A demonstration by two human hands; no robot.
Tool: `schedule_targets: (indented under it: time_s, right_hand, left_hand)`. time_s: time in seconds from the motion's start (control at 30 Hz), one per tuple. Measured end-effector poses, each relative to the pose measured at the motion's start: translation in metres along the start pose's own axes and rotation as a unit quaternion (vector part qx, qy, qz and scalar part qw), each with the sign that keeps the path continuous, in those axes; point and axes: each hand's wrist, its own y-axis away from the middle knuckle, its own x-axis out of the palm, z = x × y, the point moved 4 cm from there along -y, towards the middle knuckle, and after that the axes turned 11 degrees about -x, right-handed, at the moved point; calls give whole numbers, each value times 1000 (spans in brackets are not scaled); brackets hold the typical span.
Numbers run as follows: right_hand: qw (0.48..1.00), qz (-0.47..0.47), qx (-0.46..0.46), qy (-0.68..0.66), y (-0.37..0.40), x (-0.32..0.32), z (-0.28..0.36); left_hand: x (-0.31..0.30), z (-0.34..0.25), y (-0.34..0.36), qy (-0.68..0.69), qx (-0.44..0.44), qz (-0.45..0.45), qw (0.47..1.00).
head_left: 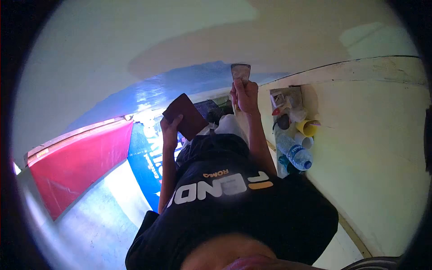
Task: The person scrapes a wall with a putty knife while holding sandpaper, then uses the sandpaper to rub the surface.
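My right hand (246, 96) is closed round the handle of a putty knife (241, 71). Its wide blade points up and away from me, with pale residue over it, and overlaps the lower edge of the pale wall surface in this view. My left hand (170, 130) grips a flat, dark reddish-brown rectangular piece (186, 116) by its left side, thumb over the face. This piece is tilted and hangs in front of my waist, lower than the knife. A bluish-grey patch (180, 81) covers part of the wall ahead of both hands.
A narrow shelf (274, 96) on the right holds a clear plastic bottle (292, 150), a yellow cup (308, 128), a white cup (304, 140) and small clutter. On the left hang a red panel (83, 164) and a blue printed banner (146, 157). A cream wall (369, 135) rises at right.
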Motion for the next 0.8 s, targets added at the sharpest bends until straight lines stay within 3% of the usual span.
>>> schedule_targets:
  time_s: [0.2, 0.33, 0.53, 0.6, 0.8]
  right_hand:
    - [1000, 19, 5, 19, 0, -2, -6]
    - [999, 24, 1, -37, -5, 7, 8]
    - [997, 38, -1, 66, -6, 5, 15]
    - [998, 30, 12, 49, 2, 0, 7]
    - [999, 17, 31, 11, 3, 2, 2]
  left_hand:
    - [11, -7, 0, -12, 32, 21, 999]
    - [5, 5, -5, 14, -1, 25, 1000]
    - [-8, 10, -9, -6, 17, -12, 1000]
    - [1, 8, 0, 43, 5, 18, 999]
    - [-6, 12, -2, 12, 13, 13, 1000]
